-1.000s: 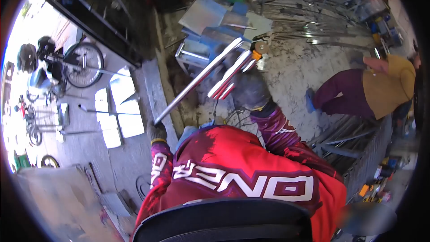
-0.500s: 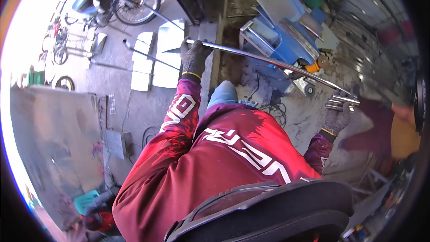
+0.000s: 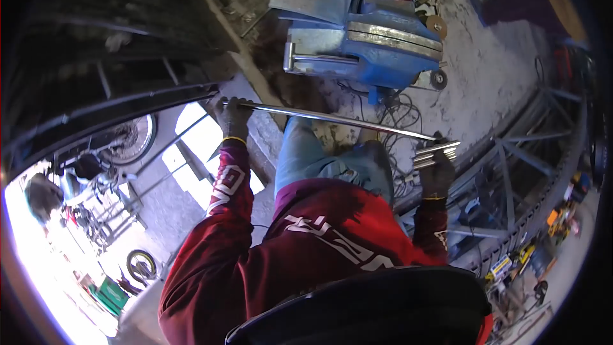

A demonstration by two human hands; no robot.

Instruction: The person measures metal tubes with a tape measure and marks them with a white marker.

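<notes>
A long shiny metal tube point(image 3: 332, 117) stretches across in front of my body, nearly level. At its left end my left hand point(image 3: 234, 117), in a dark grey glove, has its fingers wrapped round it. My gloved right hand point(image 3: 438, 169) closes round several short metal tubes point(image 3: 426, 156), beside the right end of the long tube. Beyond the long tube stands a large blue vise point(image 3: 389, 57) with a metal handle bar point(image 3: 324, 59) on its left side.
Cables point(image 3: 402, 115) lie on the floor below the vise. A metal truss frame point(image 3: 504, 179) is at the right, with tools point(image 3: 562, 217) past it. Motorcycles point(image 3: 83, 179) stand at the left. Part of another person point(image 3: 530, 6) shows at the upper right.
The view has turned, so the vise now appears larger and nearer the top middle. Both hands still hold the metal tubes, and the long tube looks more level.
</notes>
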